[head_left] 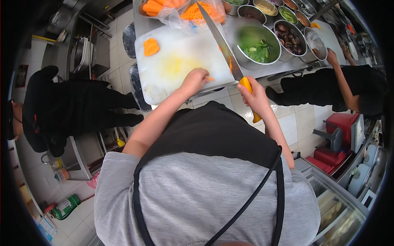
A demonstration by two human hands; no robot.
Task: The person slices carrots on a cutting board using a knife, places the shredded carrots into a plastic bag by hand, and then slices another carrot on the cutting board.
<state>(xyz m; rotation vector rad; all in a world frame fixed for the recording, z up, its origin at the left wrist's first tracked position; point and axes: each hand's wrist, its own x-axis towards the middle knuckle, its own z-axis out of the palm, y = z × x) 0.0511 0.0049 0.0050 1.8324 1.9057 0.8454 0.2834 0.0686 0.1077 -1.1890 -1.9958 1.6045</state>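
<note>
My right hand (256, 97) is wrapped round the yellow handle of a large knife (223, 45). The blade points away from me over the right side of the white cutting board (160, 84), with orange bits stuck to it. My left hand (194, 83) rests at the board's near edge, fingers curled together on a small orange carrot piece (210, 78) that peeks out at the fingertips. Farther left on the board lies an orange chunk (151, 47), beyond a yellow stain. Shredded carrot (198, 12) sits in a clear plastic bag behind the board.
A metal bowl of whole carrots (154, 7) stands at the back. To the right are a pot with green leaves (258, 51), a bowl of dark brown pieces (289, 39) and several smaller bowls. One person (328, 88) stands at right, another (74, 102) at left.
</note>
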